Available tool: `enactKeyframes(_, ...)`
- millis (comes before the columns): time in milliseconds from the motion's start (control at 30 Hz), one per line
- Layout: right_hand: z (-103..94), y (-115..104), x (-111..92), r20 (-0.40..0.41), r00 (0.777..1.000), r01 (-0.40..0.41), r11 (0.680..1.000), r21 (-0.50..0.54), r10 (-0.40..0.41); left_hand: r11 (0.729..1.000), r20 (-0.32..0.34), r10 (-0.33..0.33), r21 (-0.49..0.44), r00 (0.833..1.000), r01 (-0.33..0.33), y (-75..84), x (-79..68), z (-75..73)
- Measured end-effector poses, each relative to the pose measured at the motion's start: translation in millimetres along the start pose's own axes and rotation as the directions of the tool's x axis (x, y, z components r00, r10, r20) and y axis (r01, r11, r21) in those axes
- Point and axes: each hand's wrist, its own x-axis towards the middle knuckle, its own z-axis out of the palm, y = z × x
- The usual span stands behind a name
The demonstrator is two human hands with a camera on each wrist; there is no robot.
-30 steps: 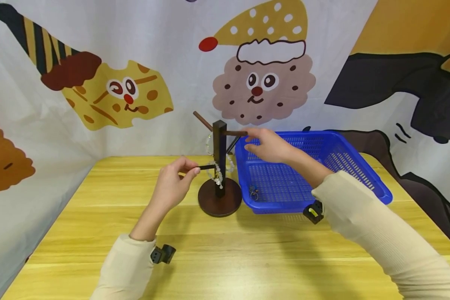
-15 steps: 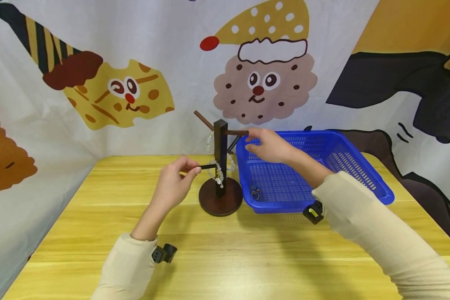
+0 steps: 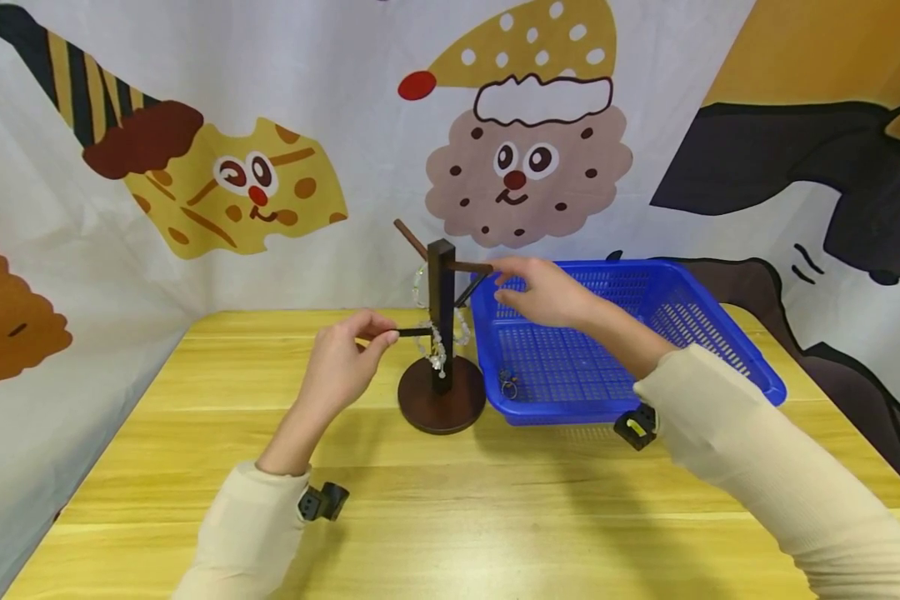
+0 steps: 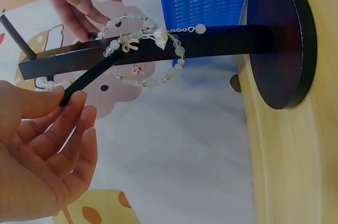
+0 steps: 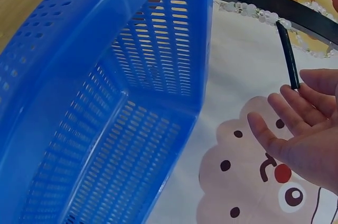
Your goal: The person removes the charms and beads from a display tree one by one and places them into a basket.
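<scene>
A dark wooden jewellery stand [image 3: 441, 392] with a round base and several pegs stands upright on the table. Between thumb and fingers, my left hand [image 3: 345, 354] pinches the tip of the black left peg [image 4: 90, 78]. From that peg hangs a pale beaded bracelet [image 4: 179, 52] with a bow charm, a white flower charm and a short chain. My right hand [image 3: 543, 292] holds the end of a right-hand peg [image 5: 288, 57] at its fingertips. More clear beads, a second bracelet [image 3: 461, 327], hang on the stand's right, and another bracelet [image 3: 418, 285] at its upper left.
Close to the stand's right sits a blue perforated basket [image 3: 570, 410], with a small ring-like trinket [image 3: 508, 385] in its near left corner. Behind the wooden table [image 3: 450, 517] hangs a white cloth [image 3: 375, 67] with cartoon prints.
Both hands stay at their pegs with only slight movement. The stand turns very slightly, its upper pegs shifting a little; the bracelets remain hanging.
</scene>
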Motion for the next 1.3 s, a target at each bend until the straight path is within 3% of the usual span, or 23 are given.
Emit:
enactKeyframes(300, -2.7, 0.0, -9.9, 0.020, 0.999, 0.034, 0.999, -0.018, -0.034, 1.000, 0.014, -0.012, 0.009, 1.000, 0.011, -4.9, 7.2, -5.1)
enactKeyframes(867, 0.6, -4.8, -35.8, 0.030, 0.998, 0.062, 0.997, 0.052, -0.064, 0.999, 0.024, -0.034, 0.029, 0.999, 0.034, -15.4, 22.4, -8.5)
enactKeyframes(1300, 2.6, -10.9, -49.0, 0.016, 0.996, 0.089, 0.994, 0.056, -0.090, 0.993, 0.055, -0.104, 0.062, 0.993, 0.100, -19.8, 33.3, -6.4)
